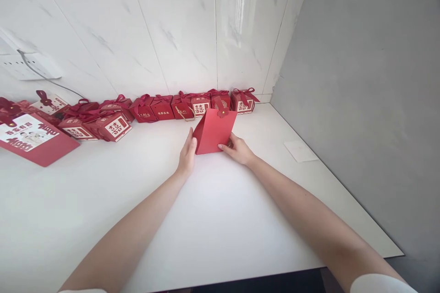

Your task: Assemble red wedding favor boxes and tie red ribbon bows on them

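Left hand (187,151): one, closed on the left edge of the red paper box (213,135), thumb raised along that edge.
Right hand (239,149): one, pinching the box's lower right corner, fingertips on its front face.
Red paper box: one, plain and flat-fronted. It stands tilted on the white tabletop (220,219) at mid-scene between the two hands, with a small round clasp at its top edge.
Small red gift boxes (162,107): at least ten, with ribbon bows and gold or white lettering. Most stand in a row along the far wall, just beyond the held box, and two sit nearer on the left. The leftmost overlap, so the exact count is unclear.
Large red box (32,139): one, far left, with a white printed panel.
White paper slip (300,151): one, lying flat to the right, apart from the hands.
Power strip (30,66): one, against the tiled wall on the far left, cable attached.
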A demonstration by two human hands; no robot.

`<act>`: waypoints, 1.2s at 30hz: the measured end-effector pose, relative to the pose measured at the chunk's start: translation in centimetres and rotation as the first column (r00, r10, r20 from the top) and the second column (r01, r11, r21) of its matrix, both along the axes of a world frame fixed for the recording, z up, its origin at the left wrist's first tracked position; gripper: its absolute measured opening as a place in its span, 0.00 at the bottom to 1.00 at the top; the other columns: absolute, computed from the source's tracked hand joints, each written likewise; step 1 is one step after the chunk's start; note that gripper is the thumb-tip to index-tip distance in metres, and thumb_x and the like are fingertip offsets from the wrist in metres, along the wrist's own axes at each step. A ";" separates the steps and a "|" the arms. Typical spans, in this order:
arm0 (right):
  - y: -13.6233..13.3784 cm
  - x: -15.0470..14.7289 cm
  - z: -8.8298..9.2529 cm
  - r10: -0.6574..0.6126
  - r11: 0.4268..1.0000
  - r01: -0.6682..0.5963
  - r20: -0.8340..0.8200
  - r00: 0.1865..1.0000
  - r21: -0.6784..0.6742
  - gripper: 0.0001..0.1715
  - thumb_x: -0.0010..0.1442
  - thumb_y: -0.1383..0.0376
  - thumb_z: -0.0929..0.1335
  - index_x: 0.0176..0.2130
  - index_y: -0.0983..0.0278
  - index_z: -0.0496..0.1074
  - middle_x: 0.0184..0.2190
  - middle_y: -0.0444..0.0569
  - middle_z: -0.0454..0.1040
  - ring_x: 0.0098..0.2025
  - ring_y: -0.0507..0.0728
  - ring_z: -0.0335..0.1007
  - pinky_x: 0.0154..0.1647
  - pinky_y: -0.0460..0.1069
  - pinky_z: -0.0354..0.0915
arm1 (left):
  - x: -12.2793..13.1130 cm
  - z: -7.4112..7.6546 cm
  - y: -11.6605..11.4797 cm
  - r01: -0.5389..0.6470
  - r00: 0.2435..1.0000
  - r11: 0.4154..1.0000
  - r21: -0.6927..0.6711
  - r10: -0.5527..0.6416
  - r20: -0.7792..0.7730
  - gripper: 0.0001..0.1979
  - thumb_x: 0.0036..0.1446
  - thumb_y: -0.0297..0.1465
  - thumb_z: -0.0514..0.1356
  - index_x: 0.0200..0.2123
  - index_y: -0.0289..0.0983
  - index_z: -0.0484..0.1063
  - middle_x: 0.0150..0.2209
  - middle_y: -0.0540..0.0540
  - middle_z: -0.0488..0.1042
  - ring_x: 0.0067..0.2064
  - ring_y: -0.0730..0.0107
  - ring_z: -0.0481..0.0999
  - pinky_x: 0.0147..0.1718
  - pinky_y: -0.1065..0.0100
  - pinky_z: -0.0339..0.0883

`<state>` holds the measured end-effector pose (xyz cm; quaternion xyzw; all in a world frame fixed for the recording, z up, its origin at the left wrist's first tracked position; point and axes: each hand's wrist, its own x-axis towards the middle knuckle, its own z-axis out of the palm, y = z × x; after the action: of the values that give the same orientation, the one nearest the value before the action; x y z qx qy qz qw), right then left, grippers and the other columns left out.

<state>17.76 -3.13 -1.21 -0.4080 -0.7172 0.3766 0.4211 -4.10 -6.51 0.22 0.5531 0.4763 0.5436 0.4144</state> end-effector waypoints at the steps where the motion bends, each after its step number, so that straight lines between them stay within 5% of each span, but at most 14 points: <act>1: -0.2 0.0 0.2 -0.012 1.000 0.012 0.007 1.000 0.016 0.29 0.60 0.47 0.68 0.53 0.61 0.68 0.36 0.49 0.75 0.33 0.59 0.69 0.42 0.59 0.70 | 0.1 0.1 -0.1 0.022 1.000 1.000 0.015 -0.021 -0.021 0.38 0.62 0.48 0.58 0.71 0.47 0.47 0.72 0.47 0.48 0.71 0.53 0.51 0.66 0.52 0.56; 4: -0.8 -0.1 0.9 -0.064 0.994 0.064 -0.009 0.998 0.084 0.26 0.62 0.45 0.66 0.50 0.61 0.70 0.45 0.54 0.73 0.42 0.62 0.71 0.47 0.60 0.70 | 0.6 0.5 -0.4 0.062 0.998 0.998 0.017 -0.062 -0.012 0.45 0.56 0.45 0.65 0.70 0.48 0.45 0.71 0.43 0.52 0.70 0.52 0.56 0.64 0.51 0.60; 8: -1.3 -0.4 1.7 -0.045 0.986 0.069 -0.151 0.988 0.152 0.28 0.62 0.45 0.66 0.55 0.56 0.67 0.67 0.52 0.54 0.65 0.64 0.57 0.62 0.60 0.61 | 0.5 0.9 -0.3 0.126 0.988 0.989 -0.079 -0.117 0.104 0.32 0.63 0.52 0.53 0.65 0.44 0.57 0.67 0.40 0.61 0.61 0.49 0.70 0.53 0.47 0.73; 14: 0.0 0.1 0.8 0.236 0.952 -0.281 -0.295 0.926 -0.119 0.37 0.65 0.46 0.65 0.66 0.53 0.53 0.59 0.51 0.68 0.59 0.60 0.66 0.62 0.60 0.61 | -0.1 0.3 0.4 0.199 0.970 0.971 -0.135 -0.175 0.170 0.33 0.64 0.53 0.49 0.65 0.41 0.56 0.66 0.36 0.62 0.56 0.52 0.75 0.54 0.45 0.70; 36: 0.1 0.6 1.2 0.225 0.973 -0.231 -0.162 0.961 -0.018 0.37 0.67 0.45 0.62 0.69 0.53 0.54 0.67 0.47 0.59 0.66 0.60 0.57 0.68 0.57 0.54 | 0.0 -0.4 0.5 0.153 0.986 0.983 -0.104 -0.145 0.077 0.30 0.64 0.49 0.54 0.65 0.42 0.60 0.66 0.42 0.63 0.56 0.54 0.74 0.50 0.50 0.76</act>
<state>18.37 -3.01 -0.01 -0.2993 -0.7163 0.4672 0.4233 -4.13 -5.96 -0.17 0.5443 0.4480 0.5029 0.5001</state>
